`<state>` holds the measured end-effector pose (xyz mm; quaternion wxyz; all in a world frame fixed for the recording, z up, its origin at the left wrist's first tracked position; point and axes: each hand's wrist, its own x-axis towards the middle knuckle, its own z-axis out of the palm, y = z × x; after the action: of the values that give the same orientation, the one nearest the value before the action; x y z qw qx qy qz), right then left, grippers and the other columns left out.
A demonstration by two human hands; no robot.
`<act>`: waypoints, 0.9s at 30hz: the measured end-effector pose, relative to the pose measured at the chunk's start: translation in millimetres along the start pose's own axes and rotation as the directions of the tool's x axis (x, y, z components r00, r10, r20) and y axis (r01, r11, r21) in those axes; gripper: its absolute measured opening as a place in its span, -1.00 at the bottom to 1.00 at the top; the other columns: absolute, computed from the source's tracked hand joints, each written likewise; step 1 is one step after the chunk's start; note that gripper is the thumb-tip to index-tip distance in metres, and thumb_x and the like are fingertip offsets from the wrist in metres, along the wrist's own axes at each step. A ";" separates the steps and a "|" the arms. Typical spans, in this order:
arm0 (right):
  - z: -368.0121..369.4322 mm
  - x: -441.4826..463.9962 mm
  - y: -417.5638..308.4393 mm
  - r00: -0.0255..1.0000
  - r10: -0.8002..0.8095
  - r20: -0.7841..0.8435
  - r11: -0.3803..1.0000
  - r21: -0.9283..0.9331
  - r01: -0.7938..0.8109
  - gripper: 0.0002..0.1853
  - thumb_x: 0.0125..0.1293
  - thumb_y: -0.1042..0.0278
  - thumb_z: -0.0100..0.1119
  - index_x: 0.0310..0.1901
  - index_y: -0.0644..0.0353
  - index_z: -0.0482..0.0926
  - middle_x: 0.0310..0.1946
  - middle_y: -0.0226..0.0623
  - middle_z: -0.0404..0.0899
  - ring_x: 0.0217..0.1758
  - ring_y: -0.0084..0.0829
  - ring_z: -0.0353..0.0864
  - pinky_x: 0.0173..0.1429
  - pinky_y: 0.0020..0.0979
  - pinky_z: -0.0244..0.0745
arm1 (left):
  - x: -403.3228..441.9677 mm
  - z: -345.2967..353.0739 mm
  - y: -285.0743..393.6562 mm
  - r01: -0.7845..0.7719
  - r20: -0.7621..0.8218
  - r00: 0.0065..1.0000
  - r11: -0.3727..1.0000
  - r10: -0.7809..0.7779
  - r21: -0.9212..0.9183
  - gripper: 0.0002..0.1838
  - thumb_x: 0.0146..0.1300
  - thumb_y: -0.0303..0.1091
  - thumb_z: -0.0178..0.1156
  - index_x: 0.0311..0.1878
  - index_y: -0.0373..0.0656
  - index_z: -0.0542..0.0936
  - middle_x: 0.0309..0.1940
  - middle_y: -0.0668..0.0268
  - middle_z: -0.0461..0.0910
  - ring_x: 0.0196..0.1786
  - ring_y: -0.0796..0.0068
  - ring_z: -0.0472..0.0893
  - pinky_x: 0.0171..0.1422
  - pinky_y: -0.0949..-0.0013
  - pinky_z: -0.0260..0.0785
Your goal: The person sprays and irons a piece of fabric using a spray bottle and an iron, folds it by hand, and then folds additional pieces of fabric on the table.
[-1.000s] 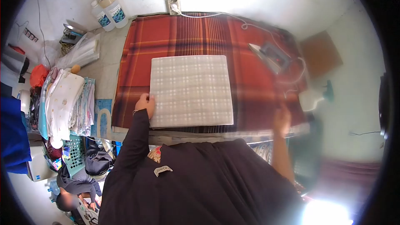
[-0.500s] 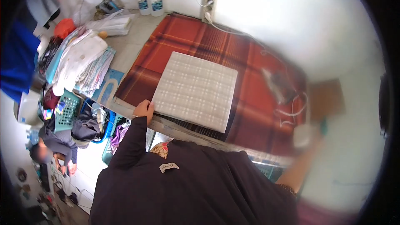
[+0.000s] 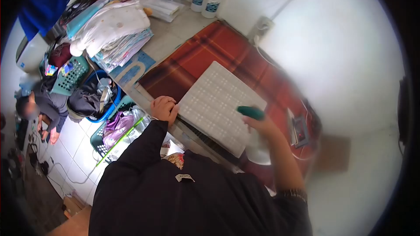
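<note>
A folded pale checked cloth [image 3: 221, 100] lies flat on a red and brown plaid cover [image 3: 188, 57]. My left hand [image 3: 163, 108] rests at the table's front edge, beside the cloth's left corner and touching it, its fingers lying down. In my right hand [image 3: 261, 127] is a spray bottle [image 3: 259, 154] with a green spray head. It is held over the cloth's right side, the head pointing left. Behind my right hand, a grey iron [image 3: 299, 131] stands on the cover near the wall, its details blurred.
Stacked folded cloths [image 3: 113, 26] and two labelled bottles [image 3: 213, 1] stand at the back left. Wall socket [image 3: 261, 27] has a white cord running down the right side. On the floor are baskets of clothes [image 3: 120, 129]; a person [image 3: 48, 105] sits at the left.
My right hand has brought the spray bottle from the far right to over the cloth. The view has turned, and my left hand stays at the cloth's corner.
</note>
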<state>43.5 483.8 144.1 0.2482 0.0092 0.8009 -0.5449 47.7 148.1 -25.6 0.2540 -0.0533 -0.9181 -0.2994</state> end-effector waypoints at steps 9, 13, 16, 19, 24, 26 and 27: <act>39.8 100.7 -58.2 0.966 0.087 0.244 0.909 -0.416 0.024 -0.64 0.04 0.22 0.35 -0.10 0.12 0.63 -0.41 -0.41 0.58 -0.49 -0.55 0.50 -0.34 -0.44 0.45 | -1.0 -4.0 -2.1 0.009 -0.013 1.000 0.997 -0.010 -0.073 -0.86 0.06 -0.20 0.15 -0.42 -0.02 0.59 -0.25 0.50 0.55 0.00 0.38 0.44 0.08 0.17 0.12; 3.9 134.4 -45.6 0.997 -0.072 -0.043 0.953 -0.298 0.056 -0.67 0.07 0.31 0.29 -0.09 0.18 0.62 -0.38 -0.42 0.58 -0.50 -0.54 0.50 -0.40 -0.48 0.44 | -0.6 -2.9 -4.9 -0.013 -0.018 1.000 0.997 0.012 -0.078 -0.87 0.06 -0.21 0.15 -0.43 -0.02 0.58 -0.27 0.50 0.55 -0.02 0.39 0.44 0.07 0.17 0.13; -20.6 128.2 -40.6 0.979 -0.072 -0.189 0.990 -0.133 0.047 -0.67 0.08 0.37 0.25 -0.08 0.21 0.61 -0.36 -0.42 0.57 -0.47 -0.54 0.49 -0.45 -0.49 0.43 | -1.4 2.4 -6.6 -0.022 -0.056 0.998 0.995 0.017 -0.093 -0.87 0.06 -0.21 0.14 -0.43 -0.02 0.58 -0.29 0.50 0.54 -0.04 0.38 0.45 0.06 0.16 0.14; -50.0 119.5 -18.2 0.986 -0.029 -0.164 0.972 -0.236 -0.011 -0.67 0.09 0.42 0.22 -0.05 0.21 0.61 -0.36 -0.42 0.55 -0.45 -0.56 0.47 -0.48 -0.49 0.41 | 0.4 -3.5 -2.2 0.004 -0.034 0.999 0.996 -0.007 -0.095 -0.87 0.06 -0.21 0.13 -0.44 -0.01 0.59 -0.30 0.50 0.55 -0.04 0.38 0.45 0.06 0.16 0.14; -37.4 30.5 8.6 0.987 0.035 -0.156 0.998 0.048 -0.028 -0.67 0.11 0.47 0.22 -0.04 0.22 0.60 -0.39 -0.41 0.55 -0.51 -0.58 0.46 -0.49 -0.51 0.39 | -1.2 3.1 -5.5 0.007 -0.002 1.000 0.999 -0.008 -0.042 -0.86 0.06 -0.21 0.13 -0.45 -0.03 0.59 -0.29 0.49 0.55 -0.03 0.37 0.46 0.07 0.15 0.15; -36.1 3.4 23.8 0.995 0.095 -0.021 0.994 0.059 -0.094 -0.66 0.10 0.49 0.24 -0.02 0.22 0.60 -0.40 -0.41 0.56 -0.53 -0.59 0.47 -0.49 -0.51 0.39 | -1.0 2.5 -4.2 -0.002 0.003 1.000 0.999 0.002 -0.042 -0.86 0.06 -0.22 0.13 -0.45 -0.03 0.59 -0.29 0.49 0.55 -0.03 0.36 0.46 0.08 0.15 0.15; -37.6 -7.2 29.5 0.991 0.099 0.090 0.992 0.073 -0.105 -0.65 0.10 0.49 0.26 -0.02 0.22 0.60 -0.40 -0.40 0.57 -0.54 -0.59 0.48 -0.49 -0.52 0.39 | -0.4 1.7 -3.3 0.000 -0.002 1.000 0.999 0.000 -0.037 -0.86 0.06 -0.22 0.13 -0.44 -0.04 0.59 -0.29 0.48 0.55 -0.02 0.35 0.46 0.08 0.14 0.16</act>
<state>43.6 530.6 132.0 0.3097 0.0361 0.7661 -0.5620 46.6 146.4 -28.7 0.2539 -0.0577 -0.9121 -0.3166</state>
